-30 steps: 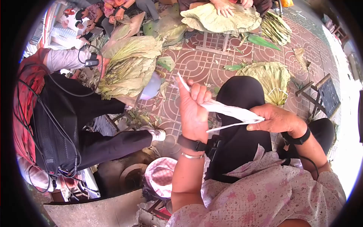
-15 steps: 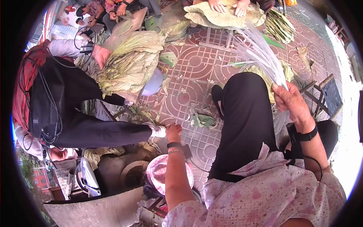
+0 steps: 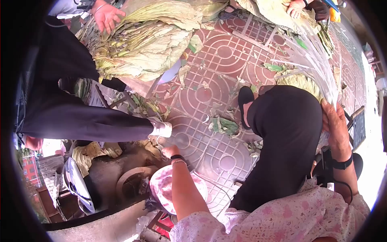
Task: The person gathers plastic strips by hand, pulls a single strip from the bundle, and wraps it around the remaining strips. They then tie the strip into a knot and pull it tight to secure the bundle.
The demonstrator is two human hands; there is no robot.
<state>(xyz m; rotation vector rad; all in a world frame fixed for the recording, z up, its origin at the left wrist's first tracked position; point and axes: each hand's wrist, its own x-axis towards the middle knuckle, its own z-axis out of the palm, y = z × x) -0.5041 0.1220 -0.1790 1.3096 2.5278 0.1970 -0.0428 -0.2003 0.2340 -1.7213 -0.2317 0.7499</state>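
Observation:
My right hand [image 3: 335,123] is beside my right knee, its fingers round the lower end of a bundle of translucent plastic strips [image 3: 320,66]. The strips fan out up and away over the leaves behind. My left hand [image 3: 169,151] reaches down on the left, just below a co-worker's white shoe [image 3: 162,127]. Its fingers look curled together, and what they hold, if anything, is too small to make out. A pink and white patterned round cloth [image 3: 163,185] lies beneath my left forearm.
A co-worker's open hand [image 3: 108,17] is over a stack of large dried leaves [image 3: 149,48]. Another person's hand [image 3: 296,8] rests on leaves at the top right. Leaf scraps [image 3: 225,126] lie on the paving [image 3: 197,94]. A stool [image 3: 358,128] stands at right.
My left hand has moved left and slightly down, its fingers now drawn in. My right hand has shifted right and lower with the plastic strips. The view has tilted, and the co-worker's hand has lifted and spread.

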